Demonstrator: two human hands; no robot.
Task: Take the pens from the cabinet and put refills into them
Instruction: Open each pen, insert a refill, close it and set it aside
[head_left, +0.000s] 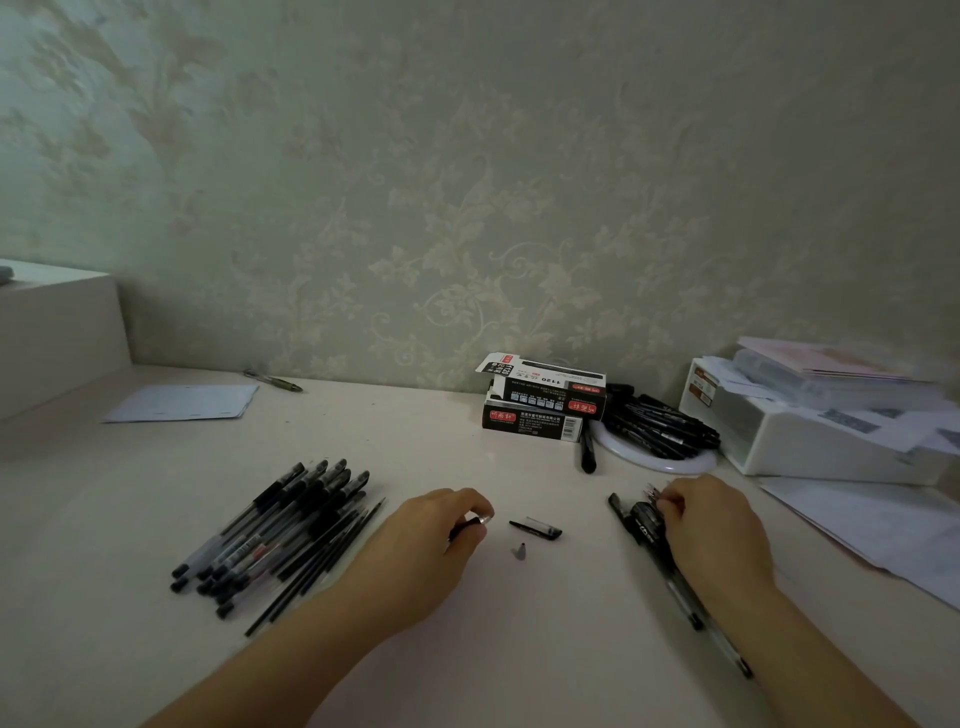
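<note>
Left hand (441, 525) pinches a pen barrel (470, 524) at six o'clock on the surface (415, 431); right hand (709, 519) grips pens (641, 522) at four o'clock; a cap (537, 529) lies between.

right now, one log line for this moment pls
left hand: grips pen barrel | right hand: on pens | pen cap, tip: loose on desk

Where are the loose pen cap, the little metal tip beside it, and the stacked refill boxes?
pen cap (537, 529), head view, middle of the cap lying on the desk.
metal tip (520, 551), head view, its cone body.
refill boxes (543, 402), head view, front of the stack.
</note>
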